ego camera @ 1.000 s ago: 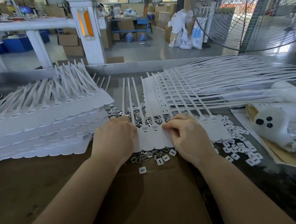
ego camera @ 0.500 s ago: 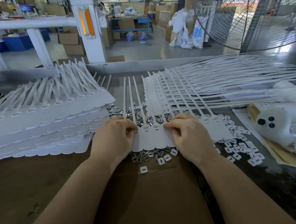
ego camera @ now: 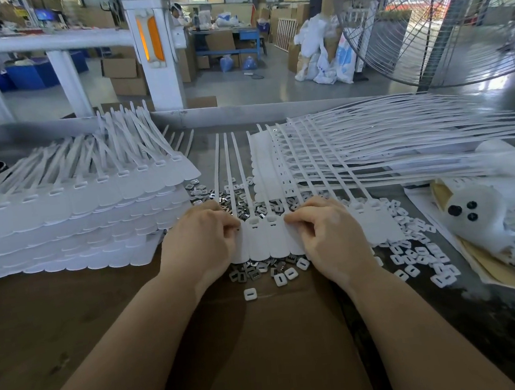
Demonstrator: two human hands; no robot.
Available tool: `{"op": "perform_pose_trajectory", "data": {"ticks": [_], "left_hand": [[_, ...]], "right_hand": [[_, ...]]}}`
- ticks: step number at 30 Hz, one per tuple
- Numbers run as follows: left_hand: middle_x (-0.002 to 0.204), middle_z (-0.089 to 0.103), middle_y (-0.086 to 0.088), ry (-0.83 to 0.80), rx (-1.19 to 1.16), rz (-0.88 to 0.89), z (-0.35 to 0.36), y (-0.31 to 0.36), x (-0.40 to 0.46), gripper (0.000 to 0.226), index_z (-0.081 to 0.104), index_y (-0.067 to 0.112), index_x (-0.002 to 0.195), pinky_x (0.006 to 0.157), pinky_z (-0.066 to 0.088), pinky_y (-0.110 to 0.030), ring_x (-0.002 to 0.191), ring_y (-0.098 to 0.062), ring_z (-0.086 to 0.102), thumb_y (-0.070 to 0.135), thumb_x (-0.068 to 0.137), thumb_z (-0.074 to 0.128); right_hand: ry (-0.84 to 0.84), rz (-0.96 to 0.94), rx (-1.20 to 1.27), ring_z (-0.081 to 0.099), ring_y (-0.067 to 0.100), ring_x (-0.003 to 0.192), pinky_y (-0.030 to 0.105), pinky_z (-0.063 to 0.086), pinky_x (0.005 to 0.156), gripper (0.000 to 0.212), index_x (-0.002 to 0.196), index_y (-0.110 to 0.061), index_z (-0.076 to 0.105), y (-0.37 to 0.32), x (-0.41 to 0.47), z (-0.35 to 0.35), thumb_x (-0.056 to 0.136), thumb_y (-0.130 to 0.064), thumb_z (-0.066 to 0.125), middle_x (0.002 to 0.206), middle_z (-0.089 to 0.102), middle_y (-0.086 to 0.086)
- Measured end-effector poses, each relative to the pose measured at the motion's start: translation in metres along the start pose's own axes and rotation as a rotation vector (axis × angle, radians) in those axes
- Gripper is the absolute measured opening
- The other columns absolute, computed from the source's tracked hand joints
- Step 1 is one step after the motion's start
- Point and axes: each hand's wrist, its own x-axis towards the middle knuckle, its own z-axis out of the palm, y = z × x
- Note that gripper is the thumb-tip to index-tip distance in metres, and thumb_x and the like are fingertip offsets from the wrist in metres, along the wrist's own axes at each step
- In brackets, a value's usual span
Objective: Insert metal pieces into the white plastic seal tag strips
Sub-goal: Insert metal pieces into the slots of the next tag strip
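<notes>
A: What is seen at the centre of the frame?

B: A joined strip of white seal tags (ego camera: pixel 267 241) is laid flat on the brown cardboard (ego camera: pixel 265 351), with its thin tails stretched toward the upper part of the frame. 2 slotted heads are left uncovered between the hands.

A: How are the hands placed?

B: The left hand (ego camera: pixel 201 241) is set on the strip's left end and the right hand (ego camera: pixel 329 235) on its right end. On both, the fingers are curled inward, with the tips pressed or pinched at the tag heads. Whether a metal piece is held under either set of fingertips cannot be told.

A: Where are the metal pieces found?

B: A loose heap of dark metal pieces (ego camera: pixel 248 272) is spread just below the strip, at lower centre, and more is seen above it between the tails. Small white plastic caps (ego camera: pixel 419 254) are scattered to the right of the hands, and 1 lone cap (ego camera: pixel 249 294) is left apart on the cardboard.

A: And the other tags?

B: A tall stack of tag strips (ego camera: pixel 73 219) is piled at middle left. A fanned pile of tag strips (ego camera: pixel 371 152) is spread at middle right. A floor fan (ego camera: pixel 440 20) is seen at upper right.
</notes>
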Motion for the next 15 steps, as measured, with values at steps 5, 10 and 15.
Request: {"op": "perform_pose_trajectory", "data": {"ticks": [5,10,15], "left_hand": [[0.082,0.051,0.018,0.116,-0.14,-0.068,0.001,-0.001,-0.002,0.016,0.073,0.027,0.093,0.067,0.04,-0.017,0.074,-0.003,0.05,0.018,0.088,0.06],[0.092,0.052,0.019,0.038,-0.13,0.094,0.004,0.007,-0.004,0.015,0.071,0.029,0.099,0.085,0.034,-0.023,0.096,-0.006,0.044,0.028,0.087,0.062],[0.098,0.055,0.017,-0.031,-0.178,0.089,0.006,0.004,-0.005,0.018,0.07,0.027,0.101,0.09,0.037,-0.023,0.099,-0.007,0.048,0.03,0.085,0.063]], "right_hand": [[-0.001,-0.014,-0.002,0.053,0.016,0.095,0.023,0.038,0.089,0.019,0.098,-0.013,0.073,-0.001,0.0,-0.001,0.089,-0.009,0.057,0.096,0.066,-0.001],[0.059,-0.126,-0.026,0.058,0.019,0.089,0.03,0.046,0.085,0.017,0.092,-0.011,0.074,-0.008,-0.003,-0.004,0.082,-0.003,0.063,0.089,0.069,0.002],[-0.092,-0.32,0.118,0.053,0.009,0.084,0.028,0.043,0.083,0.012,0.083,-0.014,0.074,-0.019,-0.006,-0.003,0.073,-0.008,0.074,0.085,0.066,-0.005]]}}
